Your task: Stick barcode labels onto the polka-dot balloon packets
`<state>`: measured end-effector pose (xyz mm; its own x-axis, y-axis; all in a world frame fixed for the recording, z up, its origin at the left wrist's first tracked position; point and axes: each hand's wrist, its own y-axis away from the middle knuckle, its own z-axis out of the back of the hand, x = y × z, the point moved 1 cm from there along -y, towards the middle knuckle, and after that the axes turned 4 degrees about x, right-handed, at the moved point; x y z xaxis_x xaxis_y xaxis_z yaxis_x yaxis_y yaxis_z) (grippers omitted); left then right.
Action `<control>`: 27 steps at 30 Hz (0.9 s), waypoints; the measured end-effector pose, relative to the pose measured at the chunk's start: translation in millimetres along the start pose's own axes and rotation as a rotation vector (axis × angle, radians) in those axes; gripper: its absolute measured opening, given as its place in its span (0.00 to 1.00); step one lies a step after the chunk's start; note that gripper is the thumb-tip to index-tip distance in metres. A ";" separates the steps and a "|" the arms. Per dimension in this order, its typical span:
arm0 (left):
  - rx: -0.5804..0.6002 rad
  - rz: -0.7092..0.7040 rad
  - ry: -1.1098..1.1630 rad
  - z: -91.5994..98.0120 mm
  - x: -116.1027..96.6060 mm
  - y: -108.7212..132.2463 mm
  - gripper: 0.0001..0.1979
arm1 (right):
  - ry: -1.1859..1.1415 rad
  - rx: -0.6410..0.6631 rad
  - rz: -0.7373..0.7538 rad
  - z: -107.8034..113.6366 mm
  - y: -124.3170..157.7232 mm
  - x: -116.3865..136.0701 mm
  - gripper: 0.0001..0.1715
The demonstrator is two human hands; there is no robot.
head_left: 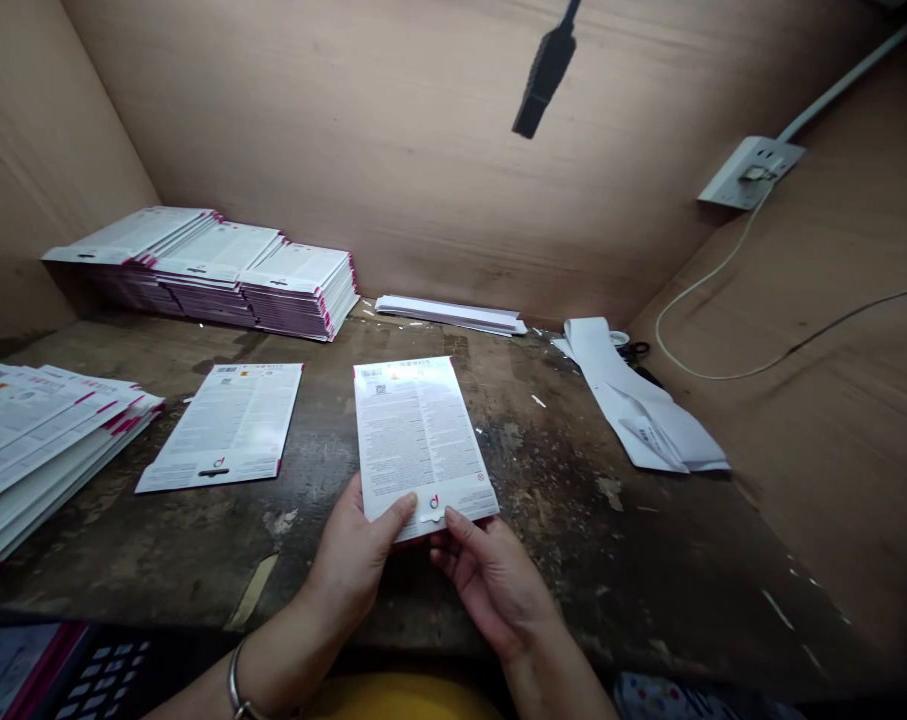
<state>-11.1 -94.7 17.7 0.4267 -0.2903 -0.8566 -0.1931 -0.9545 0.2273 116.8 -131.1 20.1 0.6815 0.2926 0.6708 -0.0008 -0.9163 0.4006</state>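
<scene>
- Across a scarred wooden workbench (573,570), plywood walls (393,120) are boxing in the space, and a white power socket (750,172) is sitting on the right wall with a white cable (715,260) trailing from it.
- Along the back, three overlapping stacks of pink-edged printed cards (198,262) are lying, apparently pushed aside to keep the front of the bench free for handling.
- At the left edge, a fourth stack of cards (40,440) is resting within easy reach.
- Just beside that stack, a single printed card (220,428) is lying flat with its logo end toward the person.
- Between the hands, a held printed card (415,440) is hovering over the bench's front middle, its long axis pointing away from the person and leaning slightly left.
- At its near corners, the left hand (352,560) and right hand (494,590) are both closing on the card, thumbs on its face and fingers beneath, seemingly steadying it for a close look.
- Between the thumbs, a small white tab (432,514) is showing at the card's near edge.
</scene>
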 end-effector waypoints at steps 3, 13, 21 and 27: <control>0.015 0.022 0.026 1.6 -1.4 1.4 0.29 | -0.014 0.049 -0.059 3.3 0.2 1.4 0.23; 0.125 0.088 0.045 2.5 -9.9 5.9 0.28 | 1.593 0.125 0.926 -2.1 24.4 48.6 0.09; 0.246 0.211 0.144 4.0 -17.8 14.1 0.28 | 1.679 0.333 0.988 -15.3 19.4 43.6 0.06; 0.207 0.182 0.115 2.4 -15.7 10.6 0.27 | 1.631 0.224 1.061 -17.5 19.5 32.3 0.08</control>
<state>-22.1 -100.0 32.5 0.4634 -0.4727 -0.7495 -0.4465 -0.8552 0.2633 126.0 -134.7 60.5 -0.7476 -0.4975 0.4401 0.2796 -0.8367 -0.4709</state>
